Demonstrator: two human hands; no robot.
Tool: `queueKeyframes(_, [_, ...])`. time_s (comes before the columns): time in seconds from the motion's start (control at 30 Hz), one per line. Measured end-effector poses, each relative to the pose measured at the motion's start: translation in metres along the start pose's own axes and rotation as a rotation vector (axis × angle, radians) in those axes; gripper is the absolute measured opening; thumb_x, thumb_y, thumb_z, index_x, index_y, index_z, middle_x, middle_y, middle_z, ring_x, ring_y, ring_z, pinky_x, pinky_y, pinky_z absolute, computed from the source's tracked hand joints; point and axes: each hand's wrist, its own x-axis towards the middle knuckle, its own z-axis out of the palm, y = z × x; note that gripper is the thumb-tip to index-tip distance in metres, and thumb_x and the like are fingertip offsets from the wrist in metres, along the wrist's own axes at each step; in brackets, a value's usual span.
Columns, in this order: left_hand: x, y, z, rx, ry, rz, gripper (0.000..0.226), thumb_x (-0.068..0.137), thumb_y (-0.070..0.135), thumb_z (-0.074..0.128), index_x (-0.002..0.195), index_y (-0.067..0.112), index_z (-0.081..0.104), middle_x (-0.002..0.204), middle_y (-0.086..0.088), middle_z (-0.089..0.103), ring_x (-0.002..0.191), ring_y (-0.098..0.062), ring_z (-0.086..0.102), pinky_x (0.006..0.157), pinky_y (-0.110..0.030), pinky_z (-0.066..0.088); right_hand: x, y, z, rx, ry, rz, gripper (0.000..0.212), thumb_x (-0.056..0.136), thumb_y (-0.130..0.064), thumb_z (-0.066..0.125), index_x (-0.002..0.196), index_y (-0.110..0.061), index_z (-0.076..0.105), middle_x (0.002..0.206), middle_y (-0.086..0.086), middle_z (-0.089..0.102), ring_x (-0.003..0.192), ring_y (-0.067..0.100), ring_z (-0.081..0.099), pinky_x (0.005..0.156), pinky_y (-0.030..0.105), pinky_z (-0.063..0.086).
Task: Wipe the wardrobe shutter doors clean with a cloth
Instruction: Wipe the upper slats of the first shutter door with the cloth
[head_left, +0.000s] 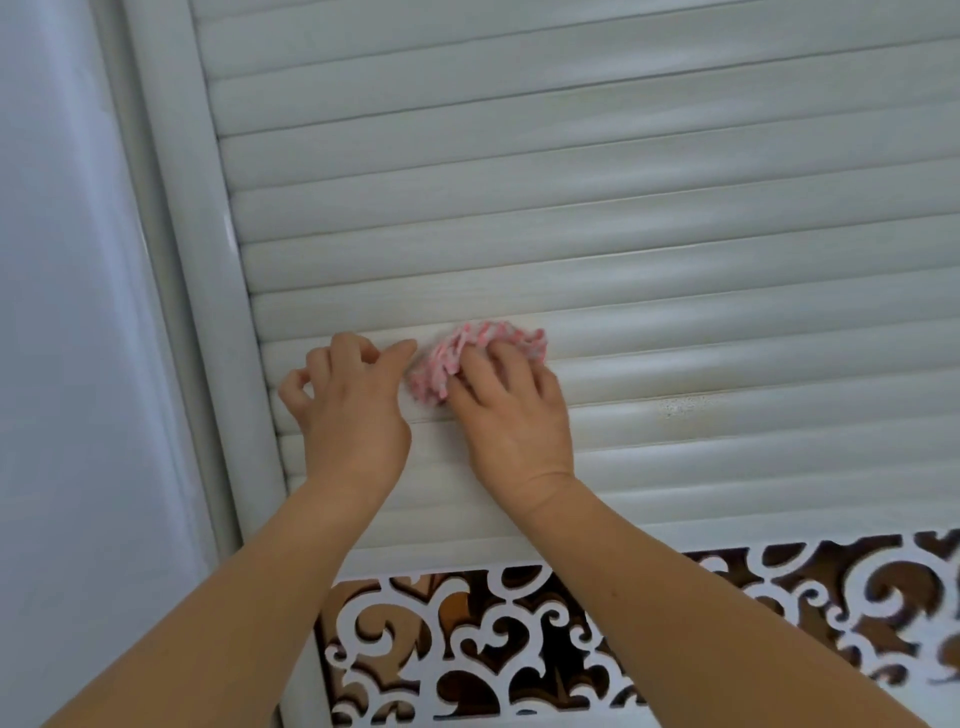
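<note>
Cloth: pink-white, fluffy, bunched; likely handling soft, light, compressible; best gripped as wad under flat fingers. Lying beneath right hand, just right of left hand's thumb.
Right hand: fingers spreading over cloth, pressing it against shutter slats.
Left hand: resting on slats, fingers loosely curling, holding nothing.
Slats: pale grey-white, rounded, rigid; speckled grime sitting right of right hand.
Fretwork panel: running below wrists.
</note>
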Motion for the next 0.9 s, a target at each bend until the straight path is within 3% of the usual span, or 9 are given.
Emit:
queueKeyframes(0.13, [-0.002,-0.002,0.002,-0.003,-0.010,0.020,0.073,0.073,-0.012,0.046,0.133,0.029,0.049,0.116,-0.008,0.040,0.110,-0.027,0.031,0.097,-0.040,0.013,-0.004,-0.003,0.002,0.055,-0.035,-0.093,0.027,0.083,-0.011,0.048,0.091,-0.014,0.073,0.104,0.007,0.068,0.098,0.032,0.064,0.083,0.042,0.050])
queueKeyframes(0.27, [-0.003,0.006,0.010,-0.028,0.046,0.094,0.075,0.065,-0.015,0.053,0.129,0.025,0.054,0.110,-0.012,0.045,0.102,-0.025,0.031,0.093,-0.042,0.015,-0.014,0.028,-0.009,0.021,-0.002,-0.131,0.030,0.079,-0.008,0.046,0.091,-0.012,0.073,0.098,0.006,0.070,0.089,0.029,0.066,0.081,0.037,0.041])
queueKeyframes(0.47, [-0.003,0.035,0.025,-0.090,0.107,0.240,0.066,0.059,-0.005,0.071,0.119,0.021,0.061,0.099,-0.014,0.051,0.092,-0.024,0.033,0.089,-0.043,0.017,-0.037,0.101,-0.037,-0.144,-0.049,0.012,0.040,0.071,-0.005,0.037,0.091,-0.008,0.071,0.099,0.009,0.068,0.088,0.033,0.060,0.061,0.034,0.046])
queueKeyframes(0.57, [-0.001,0.050,0.029,-0.110,0.094,0.276,0.061,0.065,0.007,0.076,0.122,0.023,0.059,0.102,-0.012,0.050,0.095,-0.024,0.034,0.092,-0.045,0.016,-0.051,0.145,-0.051,-0.205,-0.120,0.132,0.036,0.065,0.004,0.055,0.098,-0.003,0.069,0.103,0.016,0.065,0.097,0.036,0.047,0.061,0.039,0.047])
queueKeyframes(0.67, [0.001,0.061,0.032,-0.118,0.072,0.289,0.065,0.064,0.021,0.081,0.125,0.022,0.056,0.105,-0.013,0.049,0.097,-0.025,0.033,0.094,-0.049,0.018,-0.062,0.181,-0.068,-0.221,-0.218,0.286,0.049,0.057,0.015,0.064,0.104,0.001,0.066,0.105,0.022,0.063,0.094,0.044,0.055,0.058,0.044,0.048])
queueKeyframes(0.77, [0.004,0.066,0.036,-0.110,0.101,0.285,0.071,0.058,0.026,0.085,0.123,0.020,0.058,0.104,-0.014,0.049,0.096,-0.027,0.034,0.093,-0.054,0.025,-0.069,0.209,-0.084,-0.208,-0.238,0.477,0.051,0.068,0.019,0.059,0.115,0.000,0.062,0.116,0.023,0.059,0.104,0.047,0.050,0.060,0.047,0.048])
queueKeyframes(0.9, [0.003,0.068,0.038,-0.099,0.125,0.280,0.070,0.056,0.025,0.087,0.120,0.019,0.059,0.104,-0.015,0.050,0.097,-0.027,0.033,0.092,-0.056,0.028,-0.073,0.228,-0.090,-0.167,-0.202,0.803,0.048,0.090,0.005,0.043,0.135,-0.009,0.048,0.141,0.015,0.042,0.127,0.036,0.032,0.082,0.049,0.043])
